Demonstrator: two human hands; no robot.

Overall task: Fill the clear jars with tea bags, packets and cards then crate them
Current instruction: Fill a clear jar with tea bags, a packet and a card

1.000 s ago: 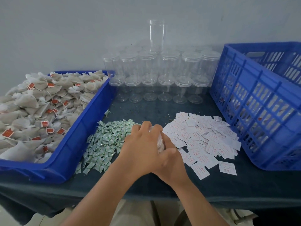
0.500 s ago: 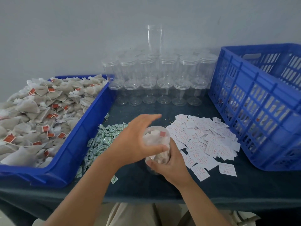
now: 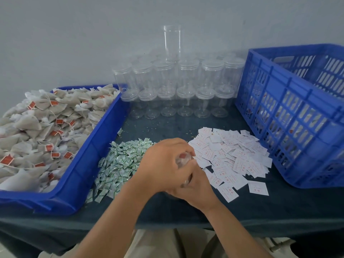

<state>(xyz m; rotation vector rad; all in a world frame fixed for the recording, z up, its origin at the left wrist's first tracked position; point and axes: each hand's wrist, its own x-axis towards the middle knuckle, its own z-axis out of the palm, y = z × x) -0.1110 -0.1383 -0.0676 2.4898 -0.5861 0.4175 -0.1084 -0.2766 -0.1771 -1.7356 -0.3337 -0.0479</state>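
We hold the jar [image 3: 183, 159] near the table's [image 3: 242, 207] front edge, between the packets [image 3: 121, 161] and the cards [image 3: 232, 157]. Our left hand [image 3: 162, 164] curls over its top and our right hand [image 3: 198, 187] wraps its side, both clamped on it. We judge it light, stiff and slick, with soft tea bags [image 3: 182, 156] inside, so the grip belongs round the body. The crate [image 3: 290, 116] stands open-topped at the right edge. The way over its near wall looks free, though loose cards lie beneath.
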